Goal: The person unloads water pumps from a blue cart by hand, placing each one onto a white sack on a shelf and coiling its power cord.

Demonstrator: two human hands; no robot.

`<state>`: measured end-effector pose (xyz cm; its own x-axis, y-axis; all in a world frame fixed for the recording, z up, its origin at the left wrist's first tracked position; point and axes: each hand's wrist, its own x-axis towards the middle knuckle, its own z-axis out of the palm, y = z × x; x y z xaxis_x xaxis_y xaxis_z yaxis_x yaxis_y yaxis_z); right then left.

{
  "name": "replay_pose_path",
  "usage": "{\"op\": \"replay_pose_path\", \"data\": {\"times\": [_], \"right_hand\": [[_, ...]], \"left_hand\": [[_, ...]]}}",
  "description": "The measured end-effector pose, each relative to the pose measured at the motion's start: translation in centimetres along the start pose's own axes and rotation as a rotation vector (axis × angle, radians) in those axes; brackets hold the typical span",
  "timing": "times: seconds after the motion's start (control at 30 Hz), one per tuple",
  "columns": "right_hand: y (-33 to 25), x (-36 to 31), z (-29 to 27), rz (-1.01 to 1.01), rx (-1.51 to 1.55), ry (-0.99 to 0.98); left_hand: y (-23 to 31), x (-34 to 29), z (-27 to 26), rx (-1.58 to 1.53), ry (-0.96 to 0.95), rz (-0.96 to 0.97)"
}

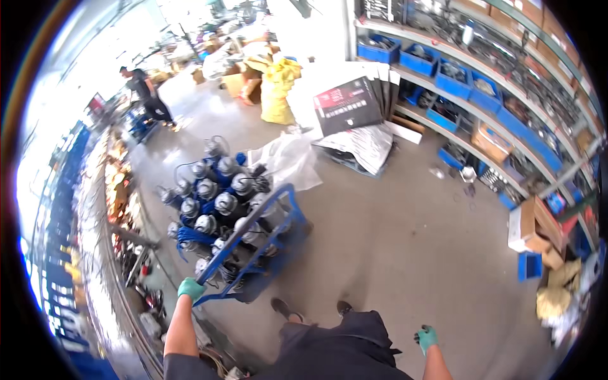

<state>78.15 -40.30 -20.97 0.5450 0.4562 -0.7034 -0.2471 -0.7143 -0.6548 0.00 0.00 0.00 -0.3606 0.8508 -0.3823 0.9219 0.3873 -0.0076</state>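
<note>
A blue push cart (292,201) stands ahead and to my left. It is loaded with several grey cylindrical units (226,203) that look like electric pumps, standing close together with black cables and blue cord (195,236) among them. In a green glove, my left hand (190,289) is wrapped round the near left end of the cart's handle bar (240,232). My right hand (427,337), gloved the same way, hangs beside my right leg over the floor. Its fingers are loosely bent and apart, with nothing seen in them.
A long cluttered workbench (104,253) runs along the left. Shelving with blue bins (453,77) lines the right, cardboard boxes (535,228) at its foot. Ahead lie plastic sheeting (288,161), flat cartons (348,104) and a yellow sack (277,95). Another person (149,95) stands far left.
</note>
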Motion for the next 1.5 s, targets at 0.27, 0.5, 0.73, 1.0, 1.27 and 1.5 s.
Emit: {"op": "replay_pose_path", "data": {"times": [0.27, 0.5, 0.73, 1.0, 1.27, 1.5], "right_hand": [[8.8, 3.4, -21.4, 0.062, 0.019, 0.087], [15.9, 0.5, -38.0, 0.011, -0.065, -0.148], [18.3, 1.1, -55.4, 0.129, -0.137, -0.196], [22.6, 5.6, -82.3, 0.112, -0.033, -0.084], [39.2, 3.7, -96.2, -0.267, -0.020, 0.199], [64.6, -13.9, -107.5, 0.385, 0.227, 0.328]], "left_hand": [[7.1, -24.3, 12.5, -0.065, 0.004, -0.015], [19.8, -43.5, 12.4, -0.114, 0.016, 0.041], [27.6, -62.2, 19.2, -0.149, 0.022, 0.058], [42.2, -78.9, 26.5, -0.084, 0.063, 0.154], [42.5, -82.2, 45.9, -0.466, 0.306, 0.434], [51.2, -99.2, 47.0, 0.067, 0.301, 0.662]]}}
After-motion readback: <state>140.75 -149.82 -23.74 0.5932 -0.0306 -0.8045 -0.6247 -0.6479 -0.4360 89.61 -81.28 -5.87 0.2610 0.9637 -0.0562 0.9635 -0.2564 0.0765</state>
